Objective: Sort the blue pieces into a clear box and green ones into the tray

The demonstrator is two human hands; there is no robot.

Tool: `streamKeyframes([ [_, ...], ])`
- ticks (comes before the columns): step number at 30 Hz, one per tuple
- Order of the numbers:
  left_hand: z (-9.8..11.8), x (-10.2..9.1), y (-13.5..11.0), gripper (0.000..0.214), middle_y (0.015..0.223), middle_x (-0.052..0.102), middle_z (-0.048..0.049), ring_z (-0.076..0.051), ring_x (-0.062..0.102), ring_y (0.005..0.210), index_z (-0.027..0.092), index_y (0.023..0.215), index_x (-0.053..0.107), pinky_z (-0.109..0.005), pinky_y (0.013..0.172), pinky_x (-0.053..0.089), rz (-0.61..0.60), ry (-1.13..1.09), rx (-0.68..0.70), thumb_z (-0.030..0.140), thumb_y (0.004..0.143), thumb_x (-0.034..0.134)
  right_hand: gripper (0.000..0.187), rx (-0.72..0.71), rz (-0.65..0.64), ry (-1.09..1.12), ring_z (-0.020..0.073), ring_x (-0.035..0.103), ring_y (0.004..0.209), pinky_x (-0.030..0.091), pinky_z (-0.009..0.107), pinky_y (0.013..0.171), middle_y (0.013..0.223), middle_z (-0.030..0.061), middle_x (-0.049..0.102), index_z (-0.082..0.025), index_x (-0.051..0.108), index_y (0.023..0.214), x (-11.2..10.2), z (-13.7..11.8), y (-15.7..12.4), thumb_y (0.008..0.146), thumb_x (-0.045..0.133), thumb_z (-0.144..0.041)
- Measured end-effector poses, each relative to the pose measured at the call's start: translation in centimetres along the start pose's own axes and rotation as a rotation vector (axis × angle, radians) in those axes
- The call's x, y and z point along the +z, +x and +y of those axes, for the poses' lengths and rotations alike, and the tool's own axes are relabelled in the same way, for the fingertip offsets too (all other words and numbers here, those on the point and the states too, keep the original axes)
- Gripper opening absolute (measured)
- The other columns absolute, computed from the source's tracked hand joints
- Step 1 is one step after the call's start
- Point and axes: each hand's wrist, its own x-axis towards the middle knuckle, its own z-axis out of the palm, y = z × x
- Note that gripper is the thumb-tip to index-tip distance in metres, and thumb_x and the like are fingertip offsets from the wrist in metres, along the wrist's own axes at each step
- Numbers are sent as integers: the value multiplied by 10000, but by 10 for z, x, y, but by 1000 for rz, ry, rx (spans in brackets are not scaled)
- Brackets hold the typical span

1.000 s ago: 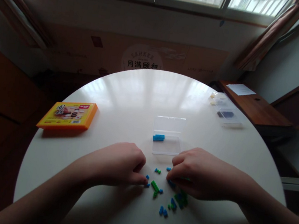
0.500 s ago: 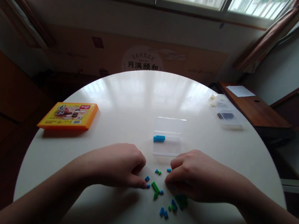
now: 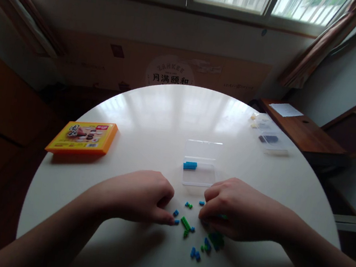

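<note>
Several tiny blue and green building bricks (image 3: 197, 239) lie scattered near the front of a round white table (image 3: 153, 116). My left hand (image 3: 140, 195) rests knuckles-up with fingers curled, its fingertips pinched at a small blue brick (image 3: 175, 214). My right hand (image 3: 235, 209) is curled over the pile, fingers pinched together on something I cannot make out; a bit of green shows under it. A green strip of bricks (image 3: 185, 224) lies between the two hands. Just beyond them sits a clear plastic box (image 3: 200, 169), open, with a blue brick block (image 3: 189, 165) inside.
An orange flat box (image 3: 82, 137) lies on the table's left side. Clear packets with dark and pale pieces (image 3: 269, 138) sit at the far right edge. A wooden desk with a paper sheet (image 3: 287, 109) stands beyond to the right; a window wall is behind.
My right hand shifted slightly back and forth over the brick pile, and the fingers kept working. My left hand stayed nearly still. The view tilted a little.
</note>
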Motion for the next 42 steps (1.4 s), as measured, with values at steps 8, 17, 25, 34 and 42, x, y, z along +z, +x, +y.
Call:
streamKeyframes([
  [8,0,-1,0,365,613,598,6,-132,464,514,211,644,632,-272,471,302,-11,-22,-12,552,771,610,163,19,112,31,110,499,649,321,245,606,753,-4,615,-236,722,916,9,2,3,873,567,-208],
  [17,-1,-1,0,359,610,599,9,-122,453,505,206,642,622,-261,463,294,-7,-32,1,540,771,621,108,35,124,-25,90,414,590,253,238,540,685,-35,563,-216,672,738,15,1,10,814,601,-188],
  [25,-11,-4,7,415,579,532,18,-119,399,510,200,629,552,-267,475,273,213,-47,-44,543,859,508,120,47,148,-2,92,439,584,282,241,562,700,-20,599,-201,672,753,20,-5,14,834,584,-192],
  [34,-14,-3,14,471,577,509,21,-118,401,542,193,604,483,-258,507,279,436,-121,-93,585,864,484,137,67,175,-21,91,425,589,270,244,558,703,-26,592,-200,647,727,22,-5,15,848,588,-227],
  [42,-14,1,23,431,670,610,-2,-146,508,603,194,693,579,-265,541,353,515,-209,-111,584,861,501,123,92,200,30,89,485,598,314,240,563,722,-20,623,-215,694,783,16,-6,11,861,601,-237],
])
